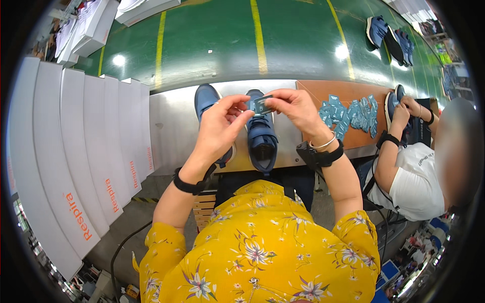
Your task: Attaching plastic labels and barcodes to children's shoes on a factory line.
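Observation:
In front of me, my right hand (298, 108) pinches a small dark teal tag (262, 105) between thumb and fingers. The thumb and forefinger of my left hand (220, 126) close on the tag's left edge. Directly beneath the tag is a blue shoe (262, 144), its toe pointing away from me and its opening nearest me. The second blue shoe (205, 96) lies to its left, partly hidden by my left hand and wrist. Both rest on a metal work surface (174, 121).
A pile of teal tags (348, 113) lies on a brown board (313, 88) to the right. White shoe boxes (91, 136) stand stacked at the left. Beyond runs a green surface (212, 40) with yellow lines, with more shoes (389, 38) on it. A co-worker (411, 177) handles a shoe at right.

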The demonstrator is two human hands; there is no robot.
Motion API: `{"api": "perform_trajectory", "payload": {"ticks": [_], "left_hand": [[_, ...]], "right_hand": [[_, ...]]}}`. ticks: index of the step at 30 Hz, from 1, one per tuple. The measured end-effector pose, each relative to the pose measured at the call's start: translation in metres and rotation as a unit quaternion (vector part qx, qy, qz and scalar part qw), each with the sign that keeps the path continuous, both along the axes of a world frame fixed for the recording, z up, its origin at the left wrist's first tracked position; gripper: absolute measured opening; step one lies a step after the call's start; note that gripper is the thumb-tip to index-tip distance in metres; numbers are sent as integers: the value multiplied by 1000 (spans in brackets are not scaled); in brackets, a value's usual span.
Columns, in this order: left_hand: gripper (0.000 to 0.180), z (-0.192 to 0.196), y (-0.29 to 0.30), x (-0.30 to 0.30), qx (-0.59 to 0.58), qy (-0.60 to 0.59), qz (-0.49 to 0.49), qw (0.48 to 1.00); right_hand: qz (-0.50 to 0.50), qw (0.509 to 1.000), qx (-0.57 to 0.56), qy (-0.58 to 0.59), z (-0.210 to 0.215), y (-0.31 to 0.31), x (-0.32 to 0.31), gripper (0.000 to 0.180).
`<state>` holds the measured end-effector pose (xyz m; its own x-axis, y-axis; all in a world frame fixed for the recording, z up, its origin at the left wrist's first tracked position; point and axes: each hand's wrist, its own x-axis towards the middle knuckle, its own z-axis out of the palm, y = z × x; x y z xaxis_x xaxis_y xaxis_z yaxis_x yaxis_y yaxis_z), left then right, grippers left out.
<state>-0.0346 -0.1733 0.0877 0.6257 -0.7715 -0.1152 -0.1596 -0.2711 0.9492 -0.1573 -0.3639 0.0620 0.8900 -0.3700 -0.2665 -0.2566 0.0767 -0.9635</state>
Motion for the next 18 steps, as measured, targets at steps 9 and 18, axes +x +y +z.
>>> {"api": "perform_trajectory", "payload": {"ticks": [9, 18], "left_hand": [[21, -12, 2, 20, 7, 209, 34, 977], [33, -16, 25, 61, -30, 177, 133, 975]], "right_hand": [[29, 997, 65, -32, 1, 25, 28, 18], [42, 996, -66, 31, -14, 19, 42, 18]]}}
